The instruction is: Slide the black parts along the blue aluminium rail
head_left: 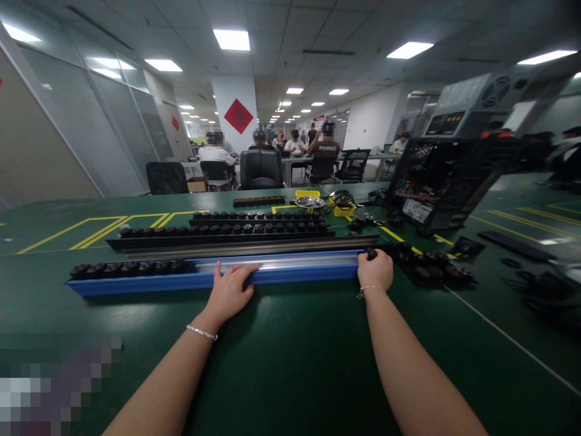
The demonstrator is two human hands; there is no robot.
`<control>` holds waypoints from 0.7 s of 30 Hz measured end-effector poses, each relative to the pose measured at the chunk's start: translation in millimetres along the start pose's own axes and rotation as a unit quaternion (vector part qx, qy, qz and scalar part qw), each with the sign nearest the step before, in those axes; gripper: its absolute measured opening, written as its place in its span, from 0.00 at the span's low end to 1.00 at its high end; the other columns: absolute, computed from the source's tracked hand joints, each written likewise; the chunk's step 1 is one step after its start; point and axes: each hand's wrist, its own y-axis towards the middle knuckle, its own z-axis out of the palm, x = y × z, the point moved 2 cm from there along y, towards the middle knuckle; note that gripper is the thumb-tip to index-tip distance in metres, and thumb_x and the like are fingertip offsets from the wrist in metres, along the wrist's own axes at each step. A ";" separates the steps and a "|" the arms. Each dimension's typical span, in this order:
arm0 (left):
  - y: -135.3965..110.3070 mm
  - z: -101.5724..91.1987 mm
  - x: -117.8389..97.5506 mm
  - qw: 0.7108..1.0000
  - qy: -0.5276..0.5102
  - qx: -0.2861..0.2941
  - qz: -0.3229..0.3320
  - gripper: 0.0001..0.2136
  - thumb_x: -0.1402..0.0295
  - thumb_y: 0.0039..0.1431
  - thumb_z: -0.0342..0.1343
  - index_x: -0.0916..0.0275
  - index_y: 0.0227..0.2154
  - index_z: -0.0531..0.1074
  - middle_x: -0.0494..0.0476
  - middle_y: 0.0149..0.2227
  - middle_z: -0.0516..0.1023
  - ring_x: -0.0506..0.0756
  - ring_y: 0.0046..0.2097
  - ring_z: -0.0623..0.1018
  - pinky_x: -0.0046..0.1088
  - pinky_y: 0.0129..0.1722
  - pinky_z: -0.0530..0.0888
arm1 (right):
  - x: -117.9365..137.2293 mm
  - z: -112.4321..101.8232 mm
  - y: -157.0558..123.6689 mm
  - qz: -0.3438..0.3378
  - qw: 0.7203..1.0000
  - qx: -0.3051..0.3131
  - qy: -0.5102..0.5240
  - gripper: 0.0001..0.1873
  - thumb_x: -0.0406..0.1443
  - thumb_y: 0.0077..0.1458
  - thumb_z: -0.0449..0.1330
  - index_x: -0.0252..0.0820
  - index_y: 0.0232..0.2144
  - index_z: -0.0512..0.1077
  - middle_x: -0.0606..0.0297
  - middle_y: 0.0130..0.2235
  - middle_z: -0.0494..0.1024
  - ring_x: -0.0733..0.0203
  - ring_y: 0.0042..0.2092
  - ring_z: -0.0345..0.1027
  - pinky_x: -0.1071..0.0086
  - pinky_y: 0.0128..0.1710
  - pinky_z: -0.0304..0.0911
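A long blue channel with a shiny metal inside lies crosswise before me. Black round parts fill its left stretch in a row. My left hand rests on the channel's near wall around its middle, fingers spread, holding nothing. At the channel's right end, my right hand is closed around a small black part, mostly covered by the fingers. Just right of that hand, several similar dark parts lie in a loose heap on the green table.
Behind the channel lie more dark rails topped with black parts. Farther back are a metal dish, a yellow holder with black cables, and an open computer case at right. People sit at distant desks.
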 end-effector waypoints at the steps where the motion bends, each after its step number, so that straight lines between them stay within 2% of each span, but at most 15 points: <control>1: -0.1 0.0 -0.1 1.000 0.000 0.001 0.002 0.21 0.68 0.53 0.49 0.50 0.52 0.65 0.52 0.51 0.74 0.59 0.54 0.69 0.58 0.61 0.38 | -0.4 -0.1 0.7 -0.001 1.000 -0.002 0.001 0.18 0.39 0.50 0.51 0.35 0.40 0.72 0.52 0.41 0.72 0.51 0.41 0.66 0.64 0.38 0.60; 15: -0.2 0.2 0.8 1.000 -0.013 -0.002 0.005 0.21 0.69 0.53 0.49 0.50 0.52 0.65 0.52 0.51 0.74 0.58 0.54 0.69 0.58 0.61 0.37 | -16.8 -3.3 16.6 0.041 0.999 -0.027 -0.002 0.20 0.39 0.49 0.52 0.35 0.43 0.72 0.49 0.43 0.72 0.47 0.43 0.67 0.59 0.37 0.62; 18: -0.1 -0.2 0.7 1.000 -0.011 0.000 0.004 0.21 0.70 0.53 0.49 0.50 0.52 0.64 0.52 0.51 0.74 0.58 0.55 0.69 0.58 0.61 0.37 | -18.9 -6.1 20.6 0.020 0.999 -0.025 -0.016 0.20 0.39 0.49 0.52 0.36 0.42 0.72 0.49 0.42 0.73 0.48 0.42 0.67 0.60 0.37 0.62; 21: 0.2 -0.7 -0.1 1.000 -0.012 0.001 0.002 0.21 0.70 0.53 0.49 0.50 0.52 0.65 0.52 0.51 0.74 0.58 0.54 0.69 0.58 0.61 0.37 | -25.8 -16.5 29.7 -0.030 0.998 -0.033 -0.046 0.20 0.40 0.48 0.54 0.36 0.41 0.73 0.51 0.40 0.73 0.48 0.42 0.66 0.59 0.39 0.62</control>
